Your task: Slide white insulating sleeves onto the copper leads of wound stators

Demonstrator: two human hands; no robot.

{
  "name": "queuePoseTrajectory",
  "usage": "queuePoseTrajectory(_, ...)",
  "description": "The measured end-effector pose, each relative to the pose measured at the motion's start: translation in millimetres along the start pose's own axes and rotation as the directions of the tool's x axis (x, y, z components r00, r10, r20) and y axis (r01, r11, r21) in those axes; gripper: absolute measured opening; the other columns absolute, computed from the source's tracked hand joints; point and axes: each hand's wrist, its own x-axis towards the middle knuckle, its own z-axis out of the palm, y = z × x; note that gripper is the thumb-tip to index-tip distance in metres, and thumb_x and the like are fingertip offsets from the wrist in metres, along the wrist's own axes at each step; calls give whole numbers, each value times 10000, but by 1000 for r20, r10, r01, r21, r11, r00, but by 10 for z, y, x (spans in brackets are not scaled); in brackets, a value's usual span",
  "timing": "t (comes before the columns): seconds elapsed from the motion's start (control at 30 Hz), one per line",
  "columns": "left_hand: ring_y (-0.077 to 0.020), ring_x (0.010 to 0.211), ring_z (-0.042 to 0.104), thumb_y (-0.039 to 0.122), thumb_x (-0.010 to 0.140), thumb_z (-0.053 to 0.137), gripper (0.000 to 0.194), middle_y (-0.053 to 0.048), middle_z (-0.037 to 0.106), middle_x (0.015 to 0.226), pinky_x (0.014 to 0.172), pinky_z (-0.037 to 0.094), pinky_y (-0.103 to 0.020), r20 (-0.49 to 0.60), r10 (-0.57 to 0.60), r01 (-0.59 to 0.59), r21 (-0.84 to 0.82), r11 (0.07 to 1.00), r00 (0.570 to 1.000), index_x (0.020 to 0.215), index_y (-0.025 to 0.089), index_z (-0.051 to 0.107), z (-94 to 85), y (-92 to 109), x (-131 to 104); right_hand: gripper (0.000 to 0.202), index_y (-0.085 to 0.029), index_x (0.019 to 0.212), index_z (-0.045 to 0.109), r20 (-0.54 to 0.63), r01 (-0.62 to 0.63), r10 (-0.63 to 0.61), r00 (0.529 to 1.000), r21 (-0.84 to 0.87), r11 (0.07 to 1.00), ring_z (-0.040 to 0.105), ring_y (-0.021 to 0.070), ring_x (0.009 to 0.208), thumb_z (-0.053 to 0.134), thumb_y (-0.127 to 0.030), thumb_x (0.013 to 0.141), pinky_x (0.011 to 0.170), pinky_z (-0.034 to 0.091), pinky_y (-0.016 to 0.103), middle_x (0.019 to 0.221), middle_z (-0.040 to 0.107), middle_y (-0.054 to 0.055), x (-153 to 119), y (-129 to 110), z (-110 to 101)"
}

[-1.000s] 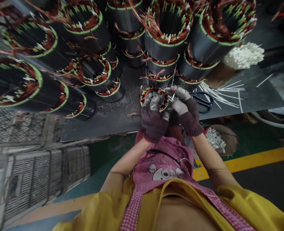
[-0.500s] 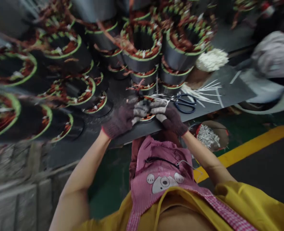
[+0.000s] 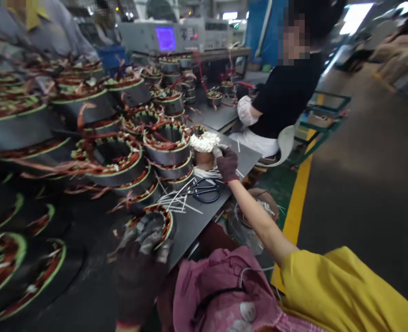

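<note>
Stator [image 3: 169, 223] under left fingers [image 3: 150, 241]; bundle [image 3: 203, 142] by right fingers [image 3: 218, 151]

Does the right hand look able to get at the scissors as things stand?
Likely yes: the scissors' handles lie uncovered on the table near the right hand, with nothing seen standing between.

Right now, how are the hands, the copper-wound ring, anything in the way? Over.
Left hand on the ring. Right hand at the white bundle. Scissors and loose white strips lie between, seemingly blocking neither.
</note>
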Motion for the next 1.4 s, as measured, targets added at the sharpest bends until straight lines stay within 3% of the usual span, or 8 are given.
queuePoseTrajectory(0.13,-543,1248,743,118,725,730,347,-89,834,1212,1025,599,-822,50,159,-165,148,975,986,949,366,823,-13,-52,-34,305,-237,1018,806,-64,2,1,998,37,999,761,259,992,631,-486,1006,1003,639,463,946,817,81,-60,-132,-86)
queuePoseTrajectory(0.3,-485,1409,672,108,827,771,459,-136,779,1375,1122,568,-793,-82,-65,66,11,998,995,1227,328,726,2,133,5,306,-285,1078,807,147,226,-250,957,163,960,762,294,1180,675,-556,1023,1081,622,516,1152,832,112,-692,-463,-450)
queuePoseTrajectory(0.53,-311,1176,795,251,911,812,286,-73,821,1151,1189,568,-584,-141,-241,246,14,969,960,1124,290,626,124,280,-35,87,-270,1088,827,835,-97,-428,346,486,869,824,209,1046,762,-300,1040,908,679,363,1184,858,76,-1538,-784,-910)
queuePoseTrajectory(0.67,-307,1256,752,298,930,821,306,-86,799,1218,1265,499,-601,-183,-297,310,47,950,937,1127,272,587,200,302,-118,46,-246,1032,853,936,-310,-290,198,341,887,837,188,972,830,-262,995,875,677,300,1104,872,78,-1691,-645,-1037)
queuePoseTrajectory(0.83,-288,1251,739,304,950,825,320,-65,779,1232,1295,477,-599,-226,-282,289,-4,957,932,1143,272,571,226,345,-113,95,-224,1035,860,959,-427,-258,116,282,859,840,219,1030,851,-302,982,905,684,330,1141,869,114,-1766,-585,-1090)
queuePoseTrajectory(1.07,-302,1202,765,317,957,798,249,-70,788,1124,1230,541,-612,-201,-260,270,22,963,945,1038,259,570,204,260,-167,52,-269,980,862,918,-497,-245,311,377,781,824,213,1034,875,-317,964,912,679,356,1124,868,82,-1774,-810,-808)
queuePoseTrajectory(1.23,-315,1225,762,341,914,827,265,-87,793,1126,1271,509,-624,-72,-313,314,16,949,947,1015,254,598,146,213,-228,62,-239,996,856,964,-499,-230,130,264,825,836,202,985,867,-294,969,866,675,309,1081,869,93,-1770,-711,-998)
queuePoseTrajectory(1.4,-356,1299,727,386,898,840,278,-90,772,1125,1251,527,-630,-83,-348,353,61,933,934,1010,246,628,177,207,-250,159,-231,980,852,983,-470,-170,76,186,863,832,220,983,856,-390,981,873,680,342,1084,869,103,-1834,-602,-1075)
